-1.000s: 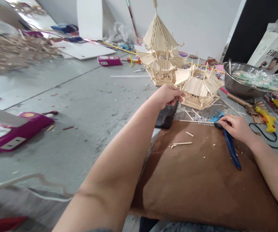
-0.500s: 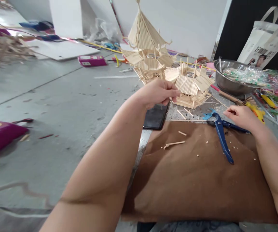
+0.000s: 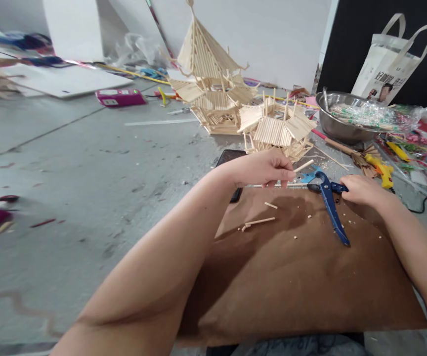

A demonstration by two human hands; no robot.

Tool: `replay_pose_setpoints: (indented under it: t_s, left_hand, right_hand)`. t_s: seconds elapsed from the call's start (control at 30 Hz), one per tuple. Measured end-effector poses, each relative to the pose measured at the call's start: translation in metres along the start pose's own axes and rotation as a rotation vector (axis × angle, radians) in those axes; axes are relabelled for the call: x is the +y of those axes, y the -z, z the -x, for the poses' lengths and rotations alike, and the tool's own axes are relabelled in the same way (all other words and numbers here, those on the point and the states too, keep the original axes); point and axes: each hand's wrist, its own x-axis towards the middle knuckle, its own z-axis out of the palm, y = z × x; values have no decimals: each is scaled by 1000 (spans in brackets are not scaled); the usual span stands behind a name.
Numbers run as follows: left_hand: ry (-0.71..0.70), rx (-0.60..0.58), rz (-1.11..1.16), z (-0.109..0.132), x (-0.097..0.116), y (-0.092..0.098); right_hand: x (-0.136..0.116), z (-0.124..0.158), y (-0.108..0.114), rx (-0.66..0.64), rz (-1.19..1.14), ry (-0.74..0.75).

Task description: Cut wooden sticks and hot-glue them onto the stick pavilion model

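Observation:
My left hand (image 3: 275,168) is closed in a pinch on a short pale wooden stick (image 3: 304,166), which points up and to the right. My right hand (image 3: 362,190) grips one handle of a blue hand cutter (image 3: 331,207); its other handle is spread toward me over the brown sheet (image 3: 310,282). The cutter's light-blue head is close to the stick's outer end. Just behind my left hand stands a small stick-built model pavilion (image 3: 276,129). A longer thin stick (image 3: 258,186) lies along the sheet's far edge, and cut pieces (image 3: 260,222) are scattered on the sheet.
A taller stick-built pagoda (image 3: 213,101) rises at the back. My left forearm partly covers a black phone (image 3: 232,157). On the right are a metal bowl (image 3: 341,126) of wrapped sticks, a yellow glue gun (image 3: 384,170) and a white bag (image 3: 387,64). A purple box (image 3: 120,97) sits left.
My left hand has moved down and right from the small pavilion, and a stick now shows in its fingers. My right hand has moved down onto the cutter's handle. The view has shifted slightly.

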Motion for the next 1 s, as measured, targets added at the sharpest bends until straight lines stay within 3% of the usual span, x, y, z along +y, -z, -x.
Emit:
replay_pose_setpoints:
  t_s: [0.13,0.23,0.33,0.43,0.6,0.8,0.9,1.0]
  left_hand:
    - [-2,-134,32,-6,2,-16]
    - [5,-206,25,-11,3,-29]
    - [-38,-192,19,-18,4,-42]
    - [-188,-129,44,-23,4,-57]
    - [-243,-96,214,-26,7,-74]
    - [-175,-52,551,-21,12,-76]
    - [-191,-40,680,-19,16,-76]
    - [-207,-3,753,-17,18,-77]
  right_hand:
    - [14,3,-11,168,-236,35]
    - [24,9,-12,341,-378,-19]
    - [28,13,-11,496,-559,-63]
    - [23,13,-11,547,-803,-25]
    - [1,13,-7,464,-1233,61]
    - [-7,26,1,92,-1665,229]
    - [-11,29,-3,119,-1718,250]
    - [-19,32,-9,182,-1659,165]
